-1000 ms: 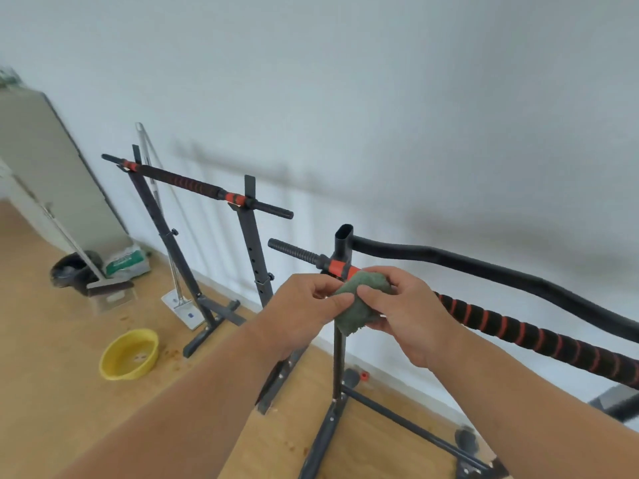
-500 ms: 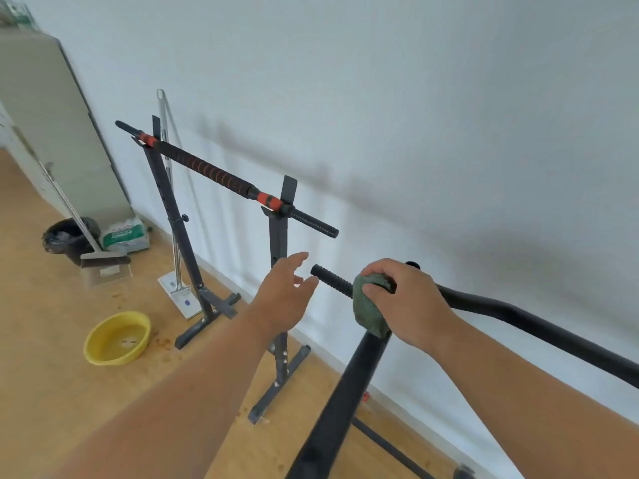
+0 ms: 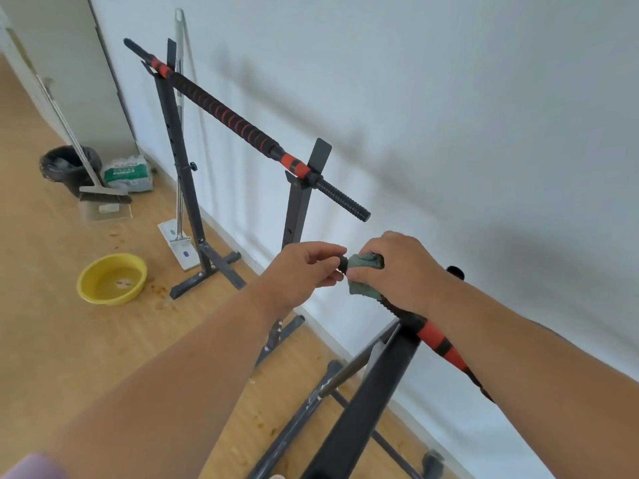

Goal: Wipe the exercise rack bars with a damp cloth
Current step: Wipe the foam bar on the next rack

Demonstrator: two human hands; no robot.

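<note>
Right hand (image 3: 403, 267) has its fingers clamped round the green cloth (image 3: 366, 271) on the near bar (image 3: 434, 337)'s threaded end; left hand (image 3: 304, 271) pinches the tip; I'd guess the cloth could snag on the threads, or the bar roll off its cradle.

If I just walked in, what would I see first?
Right in the middle, two hands work at the end of a black bar: the right hand wraps a green cloth round it, and the left hand pinches the tip. Behind them, a black-and-red striped bar slants across a rack by the white wall. A yellow basin sits on the wooden floor, left.
</note>
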